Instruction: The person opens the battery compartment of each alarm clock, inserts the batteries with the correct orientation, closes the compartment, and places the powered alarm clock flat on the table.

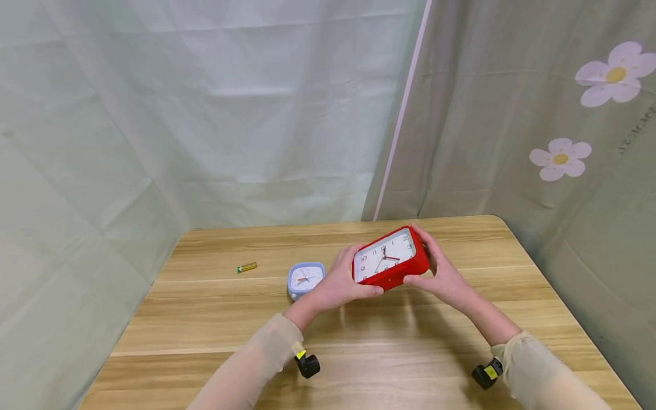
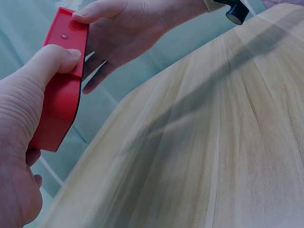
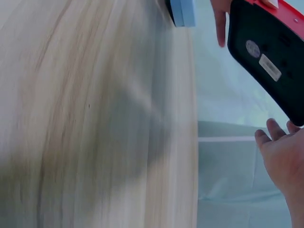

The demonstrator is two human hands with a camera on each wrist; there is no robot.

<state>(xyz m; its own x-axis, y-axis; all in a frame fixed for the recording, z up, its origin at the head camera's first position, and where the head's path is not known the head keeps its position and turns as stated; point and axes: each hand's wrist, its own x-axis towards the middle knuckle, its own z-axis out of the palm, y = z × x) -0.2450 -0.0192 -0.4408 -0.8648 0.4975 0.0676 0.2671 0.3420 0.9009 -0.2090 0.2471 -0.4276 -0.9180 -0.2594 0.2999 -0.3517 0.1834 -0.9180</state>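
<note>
A red clock [image 1: 385, 256] with a white face is held up above the table, tilted with its right end higher. My left hand [image 1: 340, 283] grips its left end, the thumb along the red underside. At the other end, my right hand [image 1: 447, 280] holds the clock, its thumb at the lower edge and its fingers reaching up the far side. The right wrist view shows the clock's black back [image 3: 266, 52] with a round sticker and a white label. In the left wrist view the left thumb [image 2: 59, 59] presses on the red casing.
A small blue alarm clock [image 1: 306, 278] stands on the wooden table [image 1: 205, 324], just left of my left hand. Farther left lies a battery [image 1: 247, 267] with a green end. A curtain [image 1: 287, 114] hangs behind the table's far edge.
</note>
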